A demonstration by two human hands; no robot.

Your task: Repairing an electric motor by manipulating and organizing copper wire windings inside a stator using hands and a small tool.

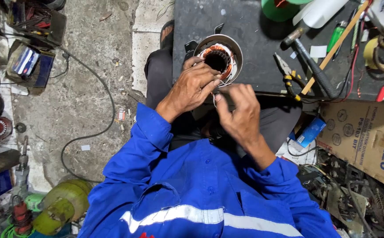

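The dark workbench (pixel 245 39) bears a round metal motor stator (pixel 219 55) with copper windings near its front edge; a hammer (pixel 311 61) and yellow-handled pliers (pixel 289 75) lie well to its right. The left hand (pixel 192 86) rests curled against the stator's near rim, fingers pinching thin pale wire (pixel 222 83); the right hand (pixel 240 112), just below, fingers bent and narrow, pinches the same wire.

Single head view, steeply downward, close overhead
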